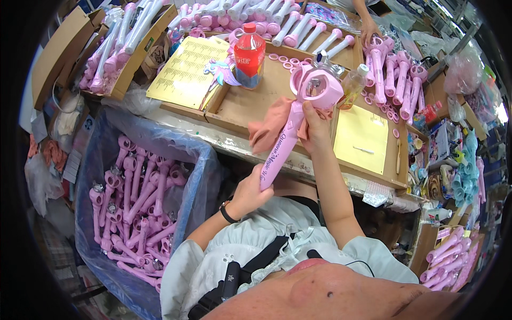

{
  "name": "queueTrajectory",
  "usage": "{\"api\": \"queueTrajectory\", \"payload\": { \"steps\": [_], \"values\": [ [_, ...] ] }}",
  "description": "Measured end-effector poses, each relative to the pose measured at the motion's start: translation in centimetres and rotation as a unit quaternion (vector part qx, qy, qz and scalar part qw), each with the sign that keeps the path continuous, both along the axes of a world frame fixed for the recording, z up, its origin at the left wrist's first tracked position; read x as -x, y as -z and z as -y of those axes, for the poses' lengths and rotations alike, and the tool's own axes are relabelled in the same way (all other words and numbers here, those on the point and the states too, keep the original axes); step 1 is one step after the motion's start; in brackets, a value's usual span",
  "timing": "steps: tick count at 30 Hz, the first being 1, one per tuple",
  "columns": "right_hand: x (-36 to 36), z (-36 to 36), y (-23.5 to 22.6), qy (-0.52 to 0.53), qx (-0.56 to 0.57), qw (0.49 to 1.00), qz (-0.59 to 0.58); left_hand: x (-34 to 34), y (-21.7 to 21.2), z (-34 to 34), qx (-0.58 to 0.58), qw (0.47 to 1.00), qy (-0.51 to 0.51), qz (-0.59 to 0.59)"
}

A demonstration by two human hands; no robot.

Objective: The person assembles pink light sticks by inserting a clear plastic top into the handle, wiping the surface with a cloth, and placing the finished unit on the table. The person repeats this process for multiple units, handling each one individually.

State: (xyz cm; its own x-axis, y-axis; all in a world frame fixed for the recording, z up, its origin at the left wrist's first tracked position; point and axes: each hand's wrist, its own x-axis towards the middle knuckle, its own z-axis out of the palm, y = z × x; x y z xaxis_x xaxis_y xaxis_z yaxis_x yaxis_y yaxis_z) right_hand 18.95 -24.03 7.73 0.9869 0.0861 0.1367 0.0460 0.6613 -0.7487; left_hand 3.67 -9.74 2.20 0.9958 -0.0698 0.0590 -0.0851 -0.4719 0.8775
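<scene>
At the near left, a deep bin (205, 165) lined with crinkled, glossy blue plastic and heaped with smooth pink wands (144, 197), slim in the shaft and rounded at the head. Ahead, a broad, shallow brown tray (234, 109), flat and matte, with low, straight sides. At the far left, a brown carton (144, 50) with stiff, flat walls, packed with more pink and white wands. On the tray, a flat yellow sheet (186, 72) to the left and a second yellow sheet (362, 138) to the right, both thin and squared off.

In the middle, raised over the tray's near edge, a pink wand (285, 136) of hard, smooth plastic: straight shaft with dark lettering, bulky openwork head, slanting from near left to far right. Beyond, a shiny bottle (249, 58) with a red cap. Around the upper shaft, a soft, creased orange cloth (269, 128), showing on both sides.

Left hand (248, 192) closed round the shaft's near end. Right hand (316, 125) gripping the neck just below the head, thumb upward, cloth touching the palm side; cannot tell how the fingers behind are bent.
</scene>
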Motion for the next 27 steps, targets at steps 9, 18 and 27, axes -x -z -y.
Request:
{"api": "queueTrajectory", "payload": {
  "steps": [9,18,27],
  "values": [
    [5.1,-2.3,2.7,0.068,0.115,0.991,0.004,0.1,0.3,0.6,0.010,1.000,0.007,0.019],
    [8.4,0.6,1.6,-0.087,0.432,0.896,-0.044,-3.6,-2.5,-4.4,0.272,0.959,0.057,-0.047],
    [10.5,0.5,1.6,-0.015,0.689,0.688,0.228,-3.7,-4.4,-5.1,0.504,0.805,-0.077,0.304]
  ]
}}
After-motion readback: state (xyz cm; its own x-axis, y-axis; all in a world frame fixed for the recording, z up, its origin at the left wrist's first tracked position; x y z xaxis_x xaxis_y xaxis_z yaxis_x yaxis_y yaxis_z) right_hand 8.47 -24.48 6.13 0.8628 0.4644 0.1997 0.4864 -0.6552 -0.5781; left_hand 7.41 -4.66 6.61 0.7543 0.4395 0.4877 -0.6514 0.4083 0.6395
